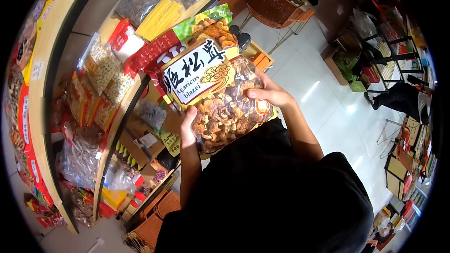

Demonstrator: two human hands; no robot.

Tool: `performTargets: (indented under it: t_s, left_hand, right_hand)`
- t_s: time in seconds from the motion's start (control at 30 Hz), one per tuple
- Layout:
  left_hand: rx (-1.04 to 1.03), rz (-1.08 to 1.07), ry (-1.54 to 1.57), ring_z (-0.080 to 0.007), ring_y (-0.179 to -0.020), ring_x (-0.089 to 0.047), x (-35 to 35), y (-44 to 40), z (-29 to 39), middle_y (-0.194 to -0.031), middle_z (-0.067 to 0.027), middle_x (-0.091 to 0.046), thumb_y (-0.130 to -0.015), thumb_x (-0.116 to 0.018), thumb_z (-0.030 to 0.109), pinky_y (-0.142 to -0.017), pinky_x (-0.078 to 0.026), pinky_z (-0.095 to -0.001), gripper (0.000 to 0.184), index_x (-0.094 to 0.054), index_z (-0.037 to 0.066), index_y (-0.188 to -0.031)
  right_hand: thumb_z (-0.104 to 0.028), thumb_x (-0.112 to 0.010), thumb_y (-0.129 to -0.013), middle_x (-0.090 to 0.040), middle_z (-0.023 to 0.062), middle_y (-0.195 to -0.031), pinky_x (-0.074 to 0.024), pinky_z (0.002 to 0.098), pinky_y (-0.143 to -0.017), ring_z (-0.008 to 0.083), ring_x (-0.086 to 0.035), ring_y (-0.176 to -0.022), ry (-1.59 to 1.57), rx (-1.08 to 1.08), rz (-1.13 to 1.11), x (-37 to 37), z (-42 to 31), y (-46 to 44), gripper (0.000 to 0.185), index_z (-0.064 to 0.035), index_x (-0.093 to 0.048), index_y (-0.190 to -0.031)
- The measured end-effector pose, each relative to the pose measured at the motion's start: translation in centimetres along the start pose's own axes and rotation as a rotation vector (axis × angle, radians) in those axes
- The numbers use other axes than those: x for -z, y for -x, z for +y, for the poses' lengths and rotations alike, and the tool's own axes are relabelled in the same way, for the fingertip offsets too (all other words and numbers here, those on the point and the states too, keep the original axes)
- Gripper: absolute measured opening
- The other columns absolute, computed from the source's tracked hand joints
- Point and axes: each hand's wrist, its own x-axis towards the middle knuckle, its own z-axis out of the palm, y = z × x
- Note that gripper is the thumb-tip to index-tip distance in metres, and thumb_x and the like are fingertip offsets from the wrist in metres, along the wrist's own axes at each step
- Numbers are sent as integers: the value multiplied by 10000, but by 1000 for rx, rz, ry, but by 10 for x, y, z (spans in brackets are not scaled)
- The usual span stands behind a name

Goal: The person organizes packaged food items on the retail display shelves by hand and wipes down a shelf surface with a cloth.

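Note:
A clear-windowed bag of dried mushrooms (227, 112), labelled "Agaricus blazei" with large dark characters, is held up in front of my body. Its top end is red, with a green and orange printed corner. My left hand (188, 124) grips the lower left edge, thumb showing and fingers mostly hidden behind the bag. On the opposite edge my right hand (273, 93) is closed, its thumb pressed on the clear front and its other fingers behind.
Wooden shelves (123, 117) on the left carry several packed foods, including a bag of pale puffed pieces (101, 65) and yellow sticks (159, 18). A wicker chair (267, 2) stands beyond the bag. Boxes and a dark rack (398, 56) line the right, across a tiled floor (318, 84).

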Motion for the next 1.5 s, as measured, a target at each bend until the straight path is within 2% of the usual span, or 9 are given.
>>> performTargets:
  t_s: [0.13,0.33,0.63,0.9,1.07,1.1,1.23,1.33,1.5]
  left_hand:
    - [28,165,-69,-222,-1136,-500,13,-3,-14,-1223,-125,-540,-836,-608,297,-1000,-359,-351,562,-449,-17,-1274]
    - [-167,-463,214,-236,-1171,-487,26,-20,-27,-1314,-131,-471,-837,-587,209,-1003,-382,-381,599,-358,2,-1350]
    - [-128,-194,240,-239,-1197,-465,-44,-3,9,-1317,-129,-476,-830,-556,103,-1032,-338,-365,569,-360,-25,-1348]
    - [-415,-134,60,-196,-1023,-545,-80,-20,47,-1084,-96,-595,-752,-630,28,-898,-433,-347,459,-510,6,-1195]
    - [-425,-7,-388,-158,-872,-550,-111,-16,120,-987,-52,-579,-744,-645,169,-710,-491,-264,339,-557,69,-1056]
    - [-520,-194,-341,-166,-910,-548,-109,-36,131,-1008,-61,-583,-759,-651,197,-723,-496,-304,352,-558,75,-1076]
    - [-435,17,-345,-167,-1001,-547,-132,-35,189,-1052,-54,-587,-816,-645,295,-773,-500,-337,419,-537,71,-1153]
    - [-660,68,-394,-180,-1006,-549,-141,-52,229,-1054,-50,-590,-824,-641,313,-793,-490,-331,472,-507,80,-1213]
    - [-585,90,-339,-230,-1255,-378,-173,-66,295,-1339,-122,-402,-741,-677,470,-990,-350,-375,733,-431,86,-1316]
  right_hand:
    - [-234,-758,-769,-522,93,-1231,-398,312,-982,167,-492,-1132,9,26,5,10,-5,-6,783,4,-309,-1365]
    - [-232,-741,-785,-495,118,-1257,-359,336,-1014,186,-461,-1165,97,-41,-10,10,-40,-12,753,33,-316,-1347]
    - [-127,-737,-778,-459,229,-1277,-349,368,-1001,257,-474,-1162,163,181,-122,13,-88,-33,1015,-130,7,-1470]
    - [-116,-733,-765,-380,147,-1366,-290,341,-1047,223,-391,-1242,247,423,-120,22,-112,-28,863,-27,-201,-1438]
    - [-133,-718,-773,-389,145,-1365,-278,337,-1060,225,-380,-1263,213,612,-129,9,-153,-51,778,-11,-284,-1407]
    - [-137,-724,-763,-406,142,-1356,-283,339,-1058,229,-392,-1254,232,695,-126,9,-162,-62,768,-11,-307,-1395]
    - [-155,-719,-755,-445,131,-1319,-294,336,-1051,228,-427,-1212,229,747,-179,-3,-222,-88,738,-18,-347,-1378]
    - [-174,-684,-796,-461,136,-1300,-342,308,-1011,204,-455,-1180,287,767,-213,-14,-263,-114,677,-42,-363,-1377]
    - [-256,-658,-832,-529,186,-1212,-420,270,-914,203,-555,-1056,309,640,-256,-29,-318,-163,646,-15,-378,-1362]
